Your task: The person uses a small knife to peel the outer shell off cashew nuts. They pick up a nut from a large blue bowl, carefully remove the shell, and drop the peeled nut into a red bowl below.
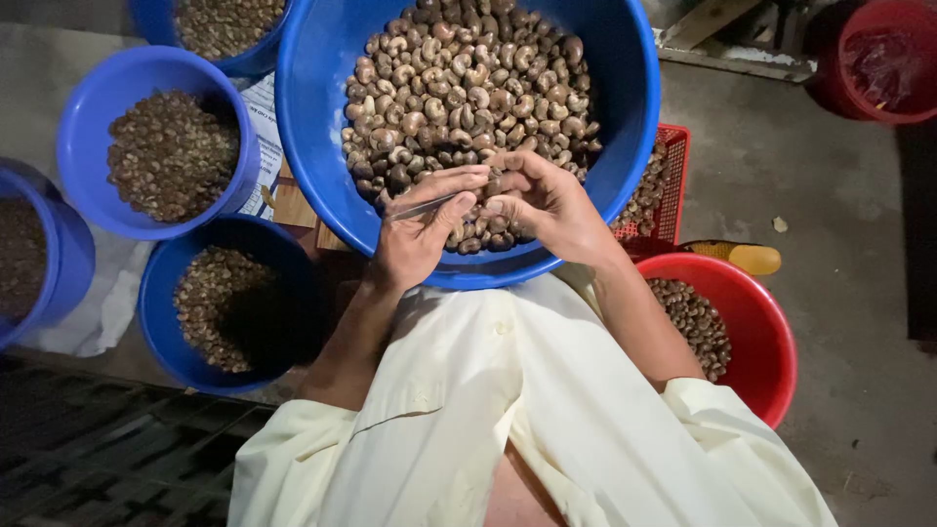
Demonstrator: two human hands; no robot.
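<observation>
Over the big blue basin (605, 117) heaped with cashew nuts (468, 88), the left hand (415, 234) pinches a thin metal blade (427, 205). The right hand (547, 200) closes its fingers (508, 181) on one nut (494, 183) beside it.

grey concrete floor (830, 293), carrying blue tubs (156, 146) of nuts, a red bucket (761, 342), a red crate (672, 185), a yellow bottle (752, 259), white sacking (98, 312), dark grating (98, 449).
</observation>
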